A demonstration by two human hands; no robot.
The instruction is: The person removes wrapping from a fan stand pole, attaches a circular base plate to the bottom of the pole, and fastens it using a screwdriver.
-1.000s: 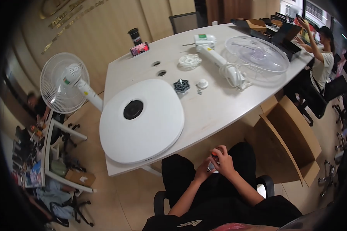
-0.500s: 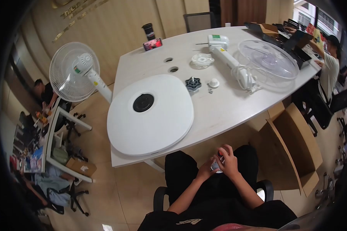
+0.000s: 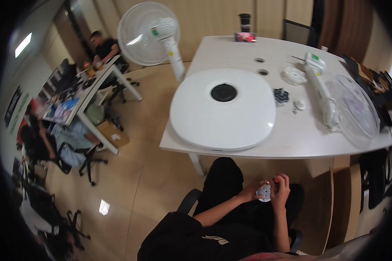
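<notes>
Over my lap, my left hand (image 3: 249, 192) is closed on the edge of a small round white-and-grey part (image 3: 264, 192) with several dark holes. Close against its right side is my right hand (image 3: 282, 191), fingers bent and pinched round a small red object (image 3: 276, 179) mostly hidden by them. What kind of object it is I cannot make out. In front of me on the table lies a large white fan base (image 3: 196, 119) with a round black centre. To its right are a dark grey star-shaped knob (image 3: 281, 95) and a small white cap (image 3: 299, 104).
A white fan motor on its neck (image 3: 319, 85), a clear fan blade (image 3: 357, 106) and a white ring part (image 3: 294, 75) lie on the table (image 3: 231, 52). A phone (image 3: 245, 37) stands behind. An assembled fan (image 3: 149, 35) is left; an open cardboard box (image 3: 344, 204) is right.
The view has swung left, so the table and hands appear farther right. My hands have parted slightly, and more of the round part's face with its holes shows.
</notes>
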